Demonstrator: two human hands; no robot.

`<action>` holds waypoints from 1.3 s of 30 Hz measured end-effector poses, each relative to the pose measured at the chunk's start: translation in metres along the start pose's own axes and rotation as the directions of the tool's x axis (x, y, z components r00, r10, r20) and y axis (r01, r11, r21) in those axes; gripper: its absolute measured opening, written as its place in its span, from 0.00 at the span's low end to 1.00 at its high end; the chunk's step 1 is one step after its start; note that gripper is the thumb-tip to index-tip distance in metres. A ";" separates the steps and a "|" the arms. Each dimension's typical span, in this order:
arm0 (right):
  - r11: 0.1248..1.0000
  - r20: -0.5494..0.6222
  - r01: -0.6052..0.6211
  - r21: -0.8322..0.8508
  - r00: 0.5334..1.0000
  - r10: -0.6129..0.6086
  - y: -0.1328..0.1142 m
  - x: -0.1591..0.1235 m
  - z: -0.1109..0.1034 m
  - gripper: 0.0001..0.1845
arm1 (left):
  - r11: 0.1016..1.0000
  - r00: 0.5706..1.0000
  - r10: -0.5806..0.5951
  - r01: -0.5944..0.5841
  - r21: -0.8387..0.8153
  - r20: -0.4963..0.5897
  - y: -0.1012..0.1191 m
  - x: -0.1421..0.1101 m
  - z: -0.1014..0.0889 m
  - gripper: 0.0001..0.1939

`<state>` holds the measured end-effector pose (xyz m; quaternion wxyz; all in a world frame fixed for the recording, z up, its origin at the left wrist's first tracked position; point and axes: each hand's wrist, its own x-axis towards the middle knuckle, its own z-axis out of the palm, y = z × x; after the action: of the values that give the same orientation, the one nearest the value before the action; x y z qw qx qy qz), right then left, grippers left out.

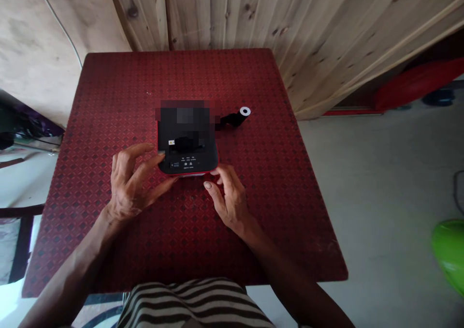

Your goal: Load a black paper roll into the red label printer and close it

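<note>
A flat black device with a red rim (188, 168) lies on the table in front of me, white symbols printed along its near end. Its far part is blurred into blocks. My left hand (130, 178) grips the near left corner, index finger on the top edge and thumb along the front edge. At the near right corner, the fingers of my right hand (230, 195) touch the rim while its thumb stands apart. A dark piece with a small white-and-yellow label (171, 142) sits on the device's top face.
A red patterned table (282, 197) carries everything. Right of the device lies a black strip-like thing (232, 120) ending in a white ring (245, 111). Wood panelling (232, 18) stands behind the table. A green rounded object (449, 250) is on the floor at right.
</note>
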<state>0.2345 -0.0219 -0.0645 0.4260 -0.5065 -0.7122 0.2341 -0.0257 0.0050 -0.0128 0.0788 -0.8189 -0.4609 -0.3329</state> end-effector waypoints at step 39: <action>0.730 0.720 0.440 -0.523 0.687 0.101 -0.061 0.181 0.009 0.19 | 0.959 0.996 -0.084 0.092 -0.270 0.041 -0.005 -0.030 0.038 0.46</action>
<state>0.1726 0.1229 0.0447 -0.0673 -0.4192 -0.9001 0.0982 -0.0228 0.0034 -0.0619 -0.0558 -0.8055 -0.4479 -0.3840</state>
